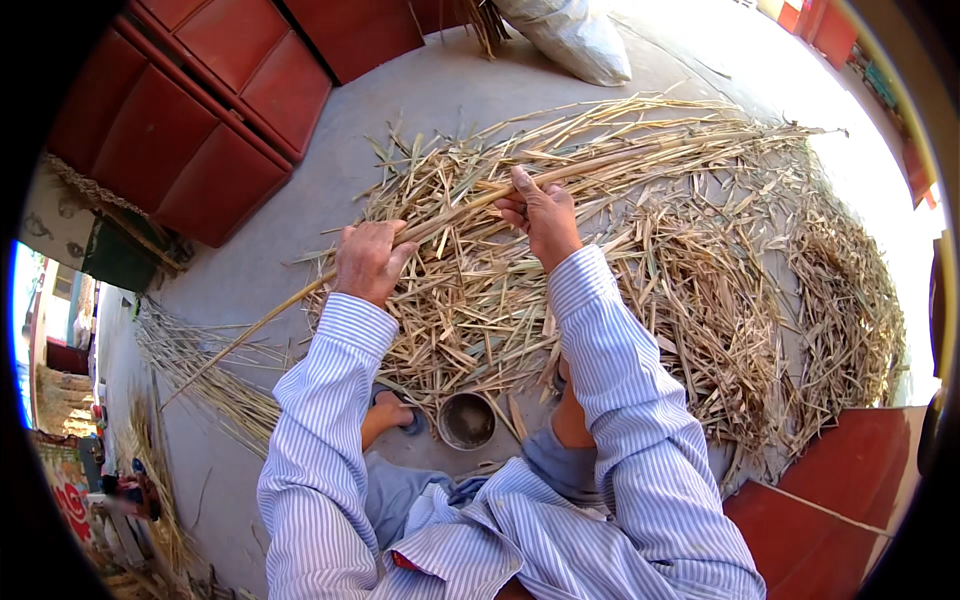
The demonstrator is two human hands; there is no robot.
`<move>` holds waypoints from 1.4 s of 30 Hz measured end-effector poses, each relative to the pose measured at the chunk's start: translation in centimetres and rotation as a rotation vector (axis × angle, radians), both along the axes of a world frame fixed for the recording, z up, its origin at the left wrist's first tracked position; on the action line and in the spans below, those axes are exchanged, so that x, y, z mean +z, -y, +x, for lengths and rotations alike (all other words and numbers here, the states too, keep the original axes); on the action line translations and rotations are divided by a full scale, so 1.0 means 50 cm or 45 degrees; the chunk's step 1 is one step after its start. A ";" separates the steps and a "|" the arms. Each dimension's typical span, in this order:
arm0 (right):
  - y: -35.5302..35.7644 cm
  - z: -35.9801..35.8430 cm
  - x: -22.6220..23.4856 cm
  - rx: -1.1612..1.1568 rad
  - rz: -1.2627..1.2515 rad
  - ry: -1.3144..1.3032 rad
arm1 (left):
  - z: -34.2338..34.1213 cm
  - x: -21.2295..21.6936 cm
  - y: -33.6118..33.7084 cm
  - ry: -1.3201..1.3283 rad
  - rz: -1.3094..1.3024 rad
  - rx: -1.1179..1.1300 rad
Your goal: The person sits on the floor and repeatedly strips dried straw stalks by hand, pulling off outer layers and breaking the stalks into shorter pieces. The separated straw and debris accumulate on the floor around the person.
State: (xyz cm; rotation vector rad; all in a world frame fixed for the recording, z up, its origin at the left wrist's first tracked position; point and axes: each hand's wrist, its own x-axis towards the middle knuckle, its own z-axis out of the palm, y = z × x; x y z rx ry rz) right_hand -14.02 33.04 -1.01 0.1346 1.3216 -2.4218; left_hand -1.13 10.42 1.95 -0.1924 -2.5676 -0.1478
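A long dry stalk [455, 216] runs slantwise across in front of me, its thin end at the lower left and its other end toward the far right. My left hand [372, 262] is closed around it nearer the thin end. Farther along, my right hand [543, 215] pinches the same stalk between thumb and fingers. Beneath both hands spreads a heap of cut straw pieces [450, 320]. Longer straw stalks [640, 125] lie along the heap's far edge. Between my feet stands a small dark round bowl [466, 421]; I cannot make out its contents.
Shredded dry leaves [710, 310] cover the ground to the right. Thin stalks [215, 350] lie at left. Red panelled furniture [190, 130] stands at the far left, a white sack [575, 40] at the back. A red panel [840, 500] lies at lower right.
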 end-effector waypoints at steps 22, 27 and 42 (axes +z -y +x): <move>-0.052 -0.026 -0.018 -0.004 0.117 -0.140 | -0.080 0.223 0.137 -0.303 1.366 0.131; -0.047 -0.031 -0.021 -0.029 0.123 -0.113 | -0.092 0.198 0.141 0.050 -0.515 0.184; -0.094 -0.038 -0.003 -0.087 0.101 -0.089 | -0.012 0.030 -0.026 0.337 0.553 -0.022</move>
